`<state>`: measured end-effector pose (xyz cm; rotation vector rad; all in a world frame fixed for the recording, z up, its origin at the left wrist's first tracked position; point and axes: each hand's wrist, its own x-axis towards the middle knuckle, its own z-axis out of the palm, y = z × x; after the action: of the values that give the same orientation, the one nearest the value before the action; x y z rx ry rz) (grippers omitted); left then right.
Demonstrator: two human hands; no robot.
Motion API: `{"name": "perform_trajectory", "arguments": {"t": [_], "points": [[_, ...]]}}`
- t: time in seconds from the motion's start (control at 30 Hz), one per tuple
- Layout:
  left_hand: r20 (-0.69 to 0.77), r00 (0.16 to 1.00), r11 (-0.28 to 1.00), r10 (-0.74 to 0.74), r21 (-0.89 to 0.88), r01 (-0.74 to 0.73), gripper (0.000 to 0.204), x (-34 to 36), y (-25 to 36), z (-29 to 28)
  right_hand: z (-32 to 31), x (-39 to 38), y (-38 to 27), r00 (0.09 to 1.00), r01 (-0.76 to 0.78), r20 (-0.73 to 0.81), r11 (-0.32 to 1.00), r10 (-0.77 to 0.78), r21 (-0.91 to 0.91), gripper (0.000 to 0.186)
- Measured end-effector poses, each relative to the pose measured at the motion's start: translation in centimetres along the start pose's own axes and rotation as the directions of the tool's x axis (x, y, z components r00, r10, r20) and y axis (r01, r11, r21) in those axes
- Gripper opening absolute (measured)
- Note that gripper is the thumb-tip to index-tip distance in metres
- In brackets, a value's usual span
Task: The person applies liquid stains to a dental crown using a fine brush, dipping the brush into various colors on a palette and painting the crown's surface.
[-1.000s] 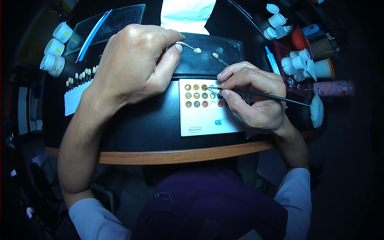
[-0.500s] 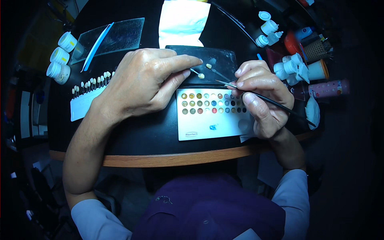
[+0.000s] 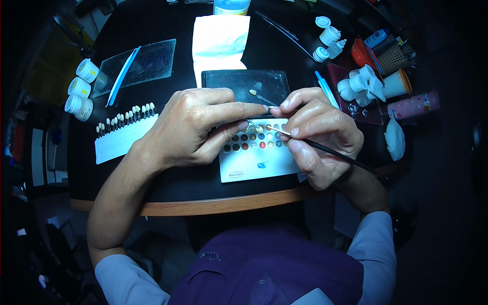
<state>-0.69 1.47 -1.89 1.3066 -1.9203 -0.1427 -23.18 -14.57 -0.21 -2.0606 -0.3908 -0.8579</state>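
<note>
White palette (image 3: pixel 239 165), one, with coloured wells: landmark for this list.
Left hand (image 3: pixel 195 124), yours: at the palette's far left part, thumb and forefinger together on a thin metal stick (image 3: pixel 251 123).
Small tooth (image 3: pixel 260 129), one, at the stick's end: seen over the palette's upper wells; height above them cannot be told.
Right hand (image 3: pixel 325 129), yours: at the palette's right side, thumb and fingers clamped on a dark-handled brush (image 3: pixel 335 152), tip just beside the tooth; contact unclear.
Dark slab (image 3: pixel 229 79), one: beyond the palette, bearing a second tooth (image 3: pixel 252 92).
Tooth samples, one row, in a white stand (image 3: pixel 122 145): left of the palette.
Step in hand, as judged: your brush work on the held tooth.
Next move, as judged: calls for a light brush tip and an unturning stick.
</note>
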Motion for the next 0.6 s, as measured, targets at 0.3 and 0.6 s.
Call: {"name": "perform_trajectory", "arguments": {"t": [0.3,0.6], "points": [[-0.038,0.999,1.0,0.019,0.014,-0.019,0.043,0.1,0.6,1.0,1.0,0.0,-0.5,0.995,0.02,-0.099,1.0,-0.021,-0.012,0.023],[-0.04,0.999,1.0,0.002,0.024,-0.001,0.042,0.1,0.8,1.1,0.8,0.0,-0.5,0.997,0.026,-0.068,0.999,-0.029,-0.041,0.024]]}}
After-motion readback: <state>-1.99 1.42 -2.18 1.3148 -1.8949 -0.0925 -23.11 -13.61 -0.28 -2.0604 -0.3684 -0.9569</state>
